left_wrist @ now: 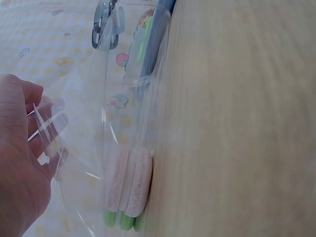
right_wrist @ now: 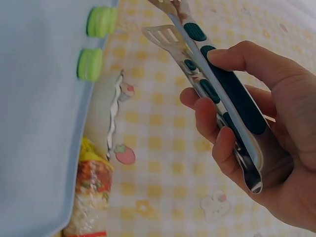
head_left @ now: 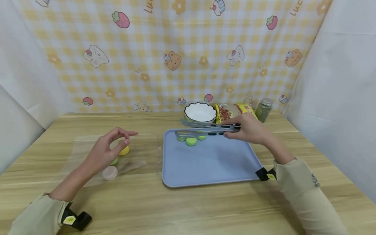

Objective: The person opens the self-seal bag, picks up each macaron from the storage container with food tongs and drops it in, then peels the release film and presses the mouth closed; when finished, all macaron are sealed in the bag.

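My left hand (head_left: pixel 101 153) (left_wrist: pixel 19 163) holds the edge of a clear plastic bag (head_left: pixel 136 165) (left_wrist: pixel 84 128) on the left. Through the film show a pink macaron (head_left: pixel 110 173) (left_wrist: pixel 140 182), a green one (head_left: pixel 114 161) and a yellow one (head_left: pixel 124 150); the left wrist view shows two pink ones side by side. My right hand (head_left: pixel 249 129) (right_wrist: pixel 291 108) grips metal tongs (head_left: pixel 191 134) (right_wrist: pixel 234 96) with dark grips, their ends apart and nothing between them. Below the tongs, green macarons (head_left: pixel 191 141) (right_wrist: pixel 90 64) lie at the back of a blue tray (head_left: pixel 211 164) (right_wrist: pixel 39 118).
Behind the tray stand a white scalloped bowl (head_left: pixel 200 112) (right_wrist: pixel 106 111), a yellow food packet (head_left: pixel 226 112) (right_wrist: pixel 93 182) and a lidded glass jar (head_left: pixel 264 110). A checked cloth (head_left: pixel 129 65) hangs at the back of the wooden table (head_left: pixel 141 209).
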Motion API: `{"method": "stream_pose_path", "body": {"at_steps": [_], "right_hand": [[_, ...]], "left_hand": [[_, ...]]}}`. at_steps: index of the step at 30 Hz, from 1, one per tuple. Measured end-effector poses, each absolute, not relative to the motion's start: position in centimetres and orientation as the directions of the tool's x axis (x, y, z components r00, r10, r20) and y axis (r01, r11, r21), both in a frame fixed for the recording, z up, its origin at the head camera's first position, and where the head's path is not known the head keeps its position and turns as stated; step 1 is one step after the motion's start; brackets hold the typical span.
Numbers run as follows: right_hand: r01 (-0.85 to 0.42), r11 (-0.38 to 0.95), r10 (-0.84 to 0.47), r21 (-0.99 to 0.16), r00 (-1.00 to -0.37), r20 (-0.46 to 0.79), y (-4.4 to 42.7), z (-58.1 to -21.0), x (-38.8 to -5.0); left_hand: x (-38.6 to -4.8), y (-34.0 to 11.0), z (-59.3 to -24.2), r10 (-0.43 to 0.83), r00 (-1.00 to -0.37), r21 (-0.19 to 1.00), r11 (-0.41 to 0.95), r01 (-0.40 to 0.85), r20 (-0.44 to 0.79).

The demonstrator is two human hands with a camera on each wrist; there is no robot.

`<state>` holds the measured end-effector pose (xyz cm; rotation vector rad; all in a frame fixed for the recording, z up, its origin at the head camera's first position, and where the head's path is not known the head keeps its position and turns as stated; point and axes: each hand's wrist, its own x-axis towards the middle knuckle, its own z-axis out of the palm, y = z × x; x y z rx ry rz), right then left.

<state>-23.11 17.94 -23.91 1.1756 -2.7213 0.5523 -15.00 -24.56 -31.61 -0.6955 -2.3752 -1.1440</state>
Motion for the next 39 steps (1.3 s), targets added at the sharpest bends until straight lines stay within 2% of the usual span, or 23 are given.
{"method": "stream_pose_path", "body": {"at_steps": [6,16,33,39], "right_hand": [[-0.661,0.678,-0.633,-0.321,-0.747,0.203,20.2,-23.2,-23.8],[-0.588,0.725,-0.595,-0.360,-0.797,0.104,21.9,-23.2,-24.9],[-0.543,0.748,-0.604,-0.382,-0.795,-0.053,23.1,-24.0,-25.9],[-0.521,0.753,-0.593,-0.401,-0.802,-0.071,23.2,-24.1,-25.9]], "left_hand": [[-15.2,-24.5,-31.6,0.257,-0.782,0.588,0.538,0.604,0.568],[-15.0,-24.7,-31.7,0.240,-0.787,0.599,0.535,0.596,0.568],[-14.9,-24.8,-31.7,0.227,-0.802,0.616,0.537,0.577,0.553],[-15.0,-24.7,-31.7,0.227,-0.804,0.622,0.531,0.575,0.549]]}}
